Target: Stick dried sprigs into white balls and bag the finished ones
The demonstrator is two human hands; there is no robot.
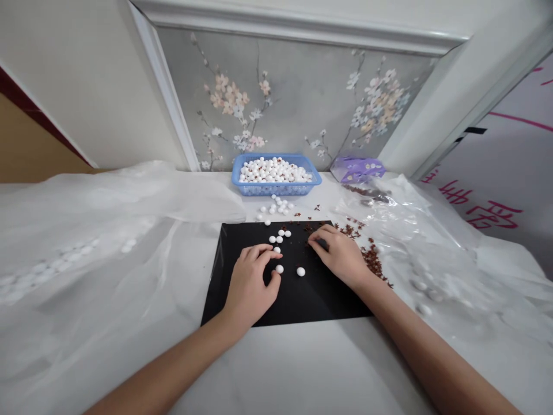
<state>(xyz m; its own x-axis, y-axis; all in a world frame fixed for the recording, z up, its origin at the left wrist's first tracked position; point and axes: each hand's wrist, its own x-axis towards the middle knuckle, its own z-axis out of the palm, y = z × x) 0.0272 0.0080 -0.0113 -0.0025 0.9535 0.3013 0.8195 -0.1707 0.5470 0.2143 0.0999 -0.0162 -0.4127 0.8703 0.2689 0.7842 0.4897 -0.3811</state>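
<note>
Hands are kept apart over a black mat [311, 300]. The left hand [250, 285] is curved like a cup, and a small white ball [279, 268] is seen just by its thumb, with a few more white balls [279, 238] past its fingers. One more white ball [300, 271] is seen between the two hands. The right hand [341, 256] is pinched on a small dark thing [322, 244] (too small to be named). Brown bits [371, 259] are scattered by the right side of the mat. A blue basket [276, 190] is filled with white balls and is placed past the mat, with more balls spilled in front of it. Clear plastic [432, 242] is spread on both sides, and a purple packet [358, 170] is set beside the basket.
</note>
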